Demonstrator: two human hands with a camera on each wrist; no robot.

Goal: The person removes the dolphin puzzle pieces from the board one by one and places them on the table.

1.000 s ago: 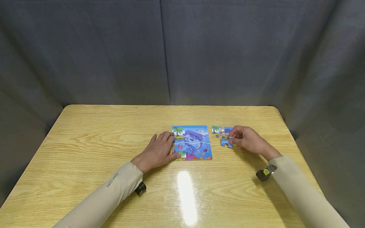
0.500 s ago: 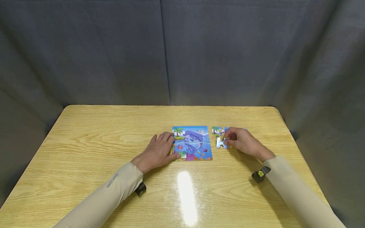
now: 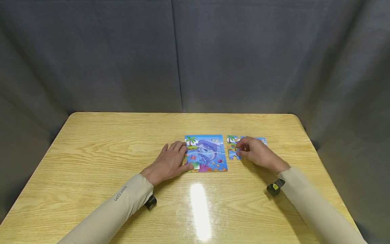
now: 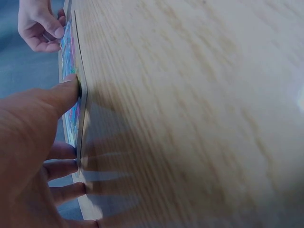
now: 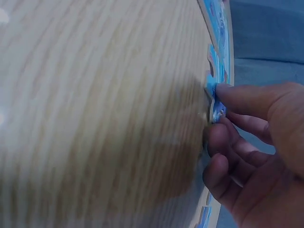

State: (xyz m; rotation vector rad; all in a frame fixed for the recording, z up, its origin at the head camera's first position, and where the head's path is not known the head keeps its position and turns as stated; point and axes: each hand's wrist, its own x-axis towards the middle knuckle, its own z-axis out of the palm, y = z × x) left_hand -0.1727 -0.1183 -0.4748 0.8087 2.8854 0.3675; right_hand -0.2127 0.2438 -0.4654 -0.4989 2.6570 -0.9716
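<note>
A square dolphin jigsaw puzzle lies flat near the middle of the table. My left hand rests at its left side, thumb on the near-left corner and the other fingers stretched along the left edge. Just right of the puzzle, my right hand pinches a blue puzzle piece between thumb and fingers, low over the table. In the right wrist view the thumb presses on the piece, and the fingertips hide part of it. Above it lies a palm-tree puzzle piece.
More loose blue puzzle pieces lie behind the right hand, partly covered by it. Grey curtains hang behind and beside the wooden table. A bright reflection shows on the tabletop in front of the puzzle.
My right hand has moved left with the puzzle piece, bringing it below the palm-tree piece and close to the puzzle's right edge. The left hand has stayed in place.
</note>
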